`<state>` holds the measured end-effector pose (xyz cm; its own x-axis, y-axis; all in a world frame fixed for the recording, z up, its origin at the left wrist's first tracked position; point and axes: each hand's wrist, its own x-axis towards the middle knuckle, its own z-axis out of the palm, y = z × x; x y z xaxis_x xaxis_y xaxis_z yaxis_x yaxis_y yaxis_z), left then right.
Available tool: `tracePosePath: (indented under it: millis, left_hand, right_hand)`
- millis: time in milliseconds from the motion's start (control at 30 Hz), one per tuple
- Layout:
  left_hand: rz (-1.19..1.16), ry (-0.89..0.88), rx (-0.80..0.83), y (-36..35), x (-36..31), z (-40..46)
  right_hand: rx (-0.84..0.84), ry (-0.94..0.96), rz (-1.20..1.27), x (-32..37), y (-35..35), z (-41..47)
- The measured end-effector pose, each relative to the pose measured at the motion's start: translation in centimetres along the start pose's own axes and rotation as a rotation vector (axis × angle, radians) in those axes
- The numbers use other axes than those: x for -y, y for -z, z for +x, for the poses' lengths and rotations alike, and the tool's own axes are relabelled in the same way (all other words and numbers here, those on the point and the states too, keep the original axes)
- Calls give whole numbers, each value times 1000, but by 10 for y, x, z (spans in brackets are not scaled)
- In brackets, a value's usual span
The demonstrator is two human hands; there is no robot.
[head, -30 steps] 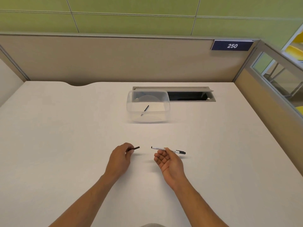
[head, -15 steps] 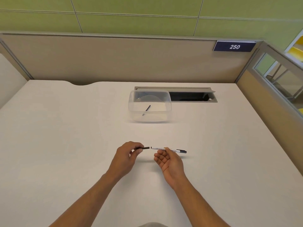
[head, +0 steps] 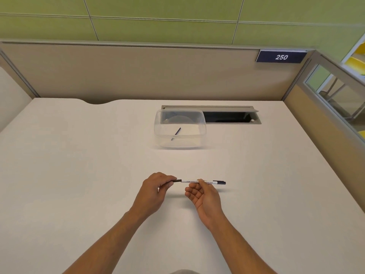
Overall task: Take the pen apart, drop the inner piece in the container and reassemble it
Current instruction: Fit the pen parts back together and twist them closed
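My right hand (head: 203,196) pinches a white pen barrel (head: 190,181) with a dark end, held level above the desk, palm turned up. Pinched in my left hand (head: 153,189) is a short black pen piece (head: 177,180). Its tip meets the open left end of the barrel. A clear plastic container (head: 179,128) stands farther back on the desk. A thin dark inner piece (head: 176,133) lies slanted on its bottom.
Behind the container, a cable slot (head: 231,116) with a raised flap opens in the white desk (head: 79,165). Beige partitions close the back and right side, with a "250" sign (head: 281,56) at the top right.
My left hand moved right with the black piece, closing the gap until the piece's tip reached the barrel's left end. The right hand and barrel stayed nearly still.
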<state>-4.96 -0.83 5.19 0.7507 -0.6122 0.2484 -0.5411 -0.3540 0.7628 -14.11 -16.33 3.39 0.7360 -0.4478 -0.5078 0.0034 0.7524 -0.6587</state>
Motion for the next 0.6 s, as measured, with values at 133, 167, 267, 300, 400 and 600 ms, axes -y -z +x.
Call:
tracePosePath:
  millis: [133,167,267,300,400,600]
  left_hand:
    - [2,13,35,1,0,-1]
    - [5,15,44,1,-1,-1]
    - [16,28,73,1,-1,-1]
    - [20,29,81,1,-1,-1]
    - [14,38,97,2,-2,-1]
    - [20,44,136,1,-1,-2]
  right_hand:
    - [7,16,-23,-1,1,0]
    - [7,20,-28,-1,2,1]
    - [3,28,-48,-2,2,1]
    - [1,26,-50,-2,2,1]
    - [2,13,-34,-2,2,0]
    - [-5,0,-15,-3,0,0]
